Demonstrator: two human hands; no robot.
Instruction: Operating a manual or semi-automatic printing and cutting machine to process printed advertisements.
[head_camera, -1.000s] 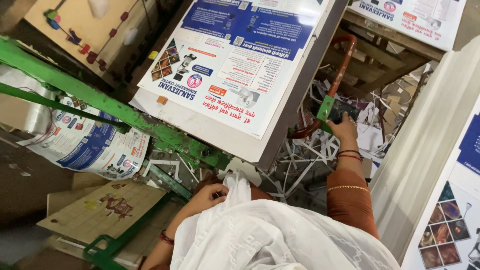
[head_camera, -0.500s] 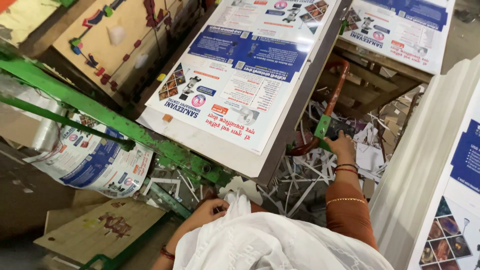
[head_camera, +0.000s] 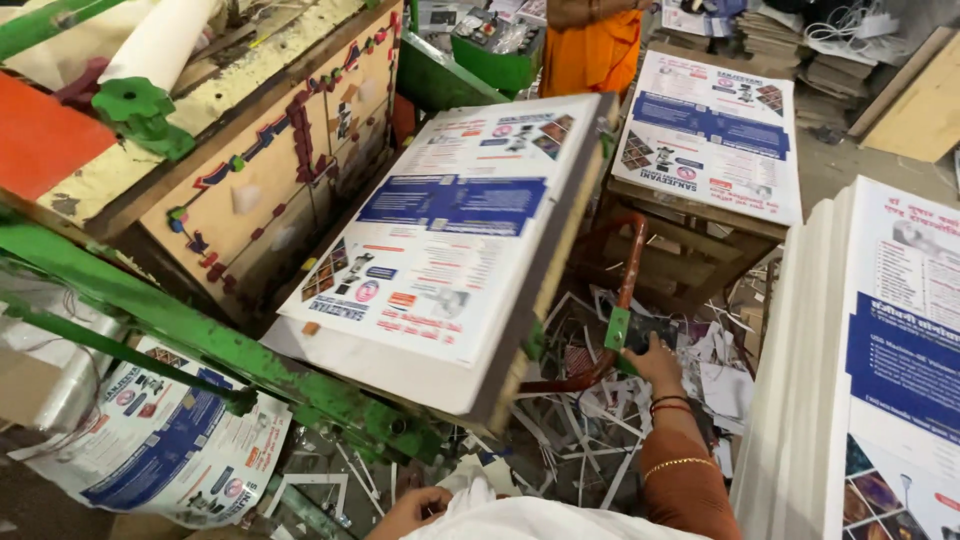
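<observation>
My right hand (head_camera: 655, 362), with bangles at the wrist, is closed around the lower end of a curved red-and-green lever (head_camera: 622, 300) beside the tilted press plate. A printed white-and-blue sheet (head_camera: 445, 225) lies on that slanted plate (head_camera: 520, 340). My left hand (head_camera: 408, 512) is low at the bottom edge, fingers curled against the white cloth (head_camera: 540, 520) on my lap. Whether it grips the cloth is unclear.
Green machine frame bars (head_camera: 170, 325) run across the left. A wooden die board (head_camera: 270, 170) leans behind. Paper trimmings (head_camera: 590, 430) litter the floor. Stacks of printed sheets stand at right (head_camera: 880, 360) and on a wooden stand (head_camera: 715, 135). A person in orange (head_camera: 590, 45) stands behind.
My view has tilted upward, revealing the die board, the far stack and the person in orange. My right hand stays on the lever; my left hand has dropped lower in the frame.
</observation>
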